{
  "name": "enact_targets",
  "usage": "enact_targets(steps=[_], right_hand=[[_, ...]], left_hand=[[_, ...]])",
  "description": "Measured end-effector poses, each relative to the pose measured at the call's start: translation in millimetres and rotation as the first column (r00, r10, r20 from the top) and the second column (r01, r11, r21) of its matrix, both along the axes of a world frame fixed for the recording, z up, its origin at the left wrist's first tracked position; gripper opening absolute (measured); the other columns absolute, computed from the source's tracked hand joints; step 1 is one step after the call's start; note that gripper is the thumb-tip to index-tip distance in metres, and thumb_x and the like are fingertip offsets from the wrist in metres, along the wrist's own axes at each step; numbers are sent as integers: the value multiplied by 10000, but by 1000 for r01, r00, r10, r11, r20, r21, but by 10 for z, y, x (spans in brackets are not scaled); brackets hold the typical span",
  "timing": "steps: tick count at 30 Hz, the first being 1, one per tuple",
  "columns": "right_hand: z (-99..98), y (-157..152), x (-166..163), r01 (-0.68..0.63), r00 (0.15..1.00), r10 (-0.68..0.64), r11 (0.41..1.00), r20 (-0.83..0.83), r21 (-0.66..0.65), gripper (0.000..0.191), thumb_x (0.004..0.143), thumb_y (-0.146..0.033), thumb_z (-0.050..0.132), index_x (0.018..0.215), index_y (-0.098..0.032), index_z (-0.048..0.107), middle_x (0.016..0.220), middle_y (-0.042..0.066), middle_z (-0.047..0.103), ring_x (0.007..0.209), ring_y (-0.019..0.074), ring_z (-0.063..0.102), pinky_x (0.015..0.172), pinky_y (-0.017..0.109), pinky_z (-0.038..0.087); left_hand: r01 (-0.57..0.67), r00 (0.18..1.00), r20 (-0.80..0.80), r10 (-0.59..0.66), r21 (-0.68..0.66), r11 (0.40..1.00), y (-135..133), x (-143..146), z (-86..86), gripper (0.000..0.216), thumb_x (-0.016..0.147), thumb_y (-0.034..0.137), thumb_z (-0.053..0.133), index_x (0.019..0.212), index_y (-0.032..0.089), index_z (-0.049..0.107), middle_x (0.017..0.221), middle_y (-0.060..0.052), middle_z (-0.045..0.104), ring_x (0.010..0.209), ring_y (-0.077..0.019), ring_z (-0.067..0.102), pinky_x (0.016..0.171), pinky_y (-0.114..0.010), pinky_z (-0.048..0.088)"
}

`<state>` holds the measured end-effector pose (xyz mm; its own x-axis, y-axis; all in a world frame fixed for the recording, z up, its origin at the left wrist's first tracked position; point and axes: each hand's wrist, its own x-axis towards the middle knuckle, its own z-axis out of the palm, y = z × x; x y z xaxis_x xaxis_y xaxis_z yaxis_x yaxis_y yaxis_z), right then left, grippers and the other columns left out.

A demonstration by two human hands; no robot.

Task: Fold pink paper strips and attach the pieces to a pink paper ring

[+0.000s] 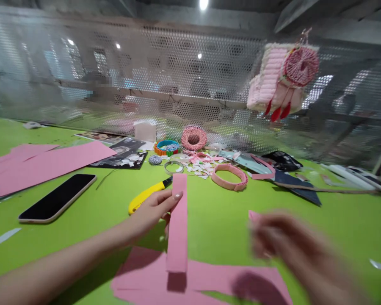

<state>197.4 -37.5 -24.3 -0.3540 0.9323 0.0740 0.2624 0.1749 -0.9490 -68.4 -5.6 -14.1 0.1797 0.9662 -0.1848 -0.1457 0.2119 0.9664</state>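
1. The left hand (pixel 152 212) pinches a pink paper strip (pixel 178 228) between thumb and fingers, holding it upright above the green table (pixel 216 212).
2. The right hand (pixel 282 241) is blurred. A pink scrap (pixel 253 216) shows at its fingertips, but I cannot tell whether they grip it.
3. Pink sheets (pixel 209 279) lie beneath the strip, a yellow knife (pixel 146 195) lies just behind the left hand, and a phone (pixel 57 198) lies farther left.

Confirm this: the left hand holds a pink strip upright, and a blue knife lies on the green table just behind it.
Wrong colour: the knife is yellow, not blue, as the head view shows. The left hand does hold the pink strip upright, and the knife lies on the green table just behind it.
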Motion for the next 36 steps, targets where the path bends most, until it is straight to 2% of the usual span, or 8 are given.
enact_targets(steps=[5,8,12,16,23,27,32,36], right_hand=[[79,245,-496,-385,920,320,845,-226,-371,651,804,-538,641,1331,-218,432,1111,82,609,1008,198,595,869,340,480],[46,279,-529,-352,924,236,835,-302,-423,507,782,-555,653,1092,-164,566,900,38,622,826,146,612,744,271,491],[-36,333,-377,-349,909,184,825,-373,-444,479,749,-574,670,935,-146,561,696,-7,597,574,114,581,518,231,444],[-112,413,-282,-421,878,221,778,-424,-467,410,815,-511,638,957,-139,540,689,2,620,515,97,586,430,187,392],[-140,526,-185,-373,912,224,801,-344,-468,490,747,-597,657,861,-128,572,565,-61,505,431,50,470,398,158,365],[-145,563,-126,-378,922,282,803,-267,-461,436,839,-563,575,874,-129,570,537,-67,500,403,33,433,386,142,328],[-183,618,-97,-513,854,348,688,-388,-513,443,852,-559,558,951,-127,574,584,-19,596,417,75,537,399,177,378],[-142,629,-76,-452,887,331,764,-322,-461,403,871,-506,570,921,-109,613,483,-93,449,362,20,393,382,144,313]], left_hand=[[77,978,-202,-46,149,986,-160,374,77,388,760,576,621,657,210,541,474,51,485,379,-111,481,378,-209,391],[164,953,-280,-114,162,973,-109,507,60,359,809,544,569,678,211,548,534,31,520,362,-109,484,341,-216,340],[249,906,-412,-99,329,911,128,599,164,259,802,434,618,864,184,649,832,-31,643,629,-142,596,519,-215,458],[421,821,-528,-217,303,855,329,638,336,293,860,431,545,1015,197,630,709,27,608,571,-111,534,510,-195,441],[556,704,-697,-135,422,716,409,538,363,276,923,366,459,888,180,658,752,13,638,612,-83,537,548,-161,419],[573,663,-729,-169,350,741,454,455,317,301,915,371,471,818,163,665,649,17,620,568,-82,541,500,-151,405],[505,712,-670,-208,283,816,519,388,317,299,891,420,518,841,166,668,610,25,607,492,-70,521,414,-131,397],[489,735,-643,-215,284,825,596,345,338,271,881,422,547,852,172,646,585,34,598,488,-63,530,398,-107,406]])
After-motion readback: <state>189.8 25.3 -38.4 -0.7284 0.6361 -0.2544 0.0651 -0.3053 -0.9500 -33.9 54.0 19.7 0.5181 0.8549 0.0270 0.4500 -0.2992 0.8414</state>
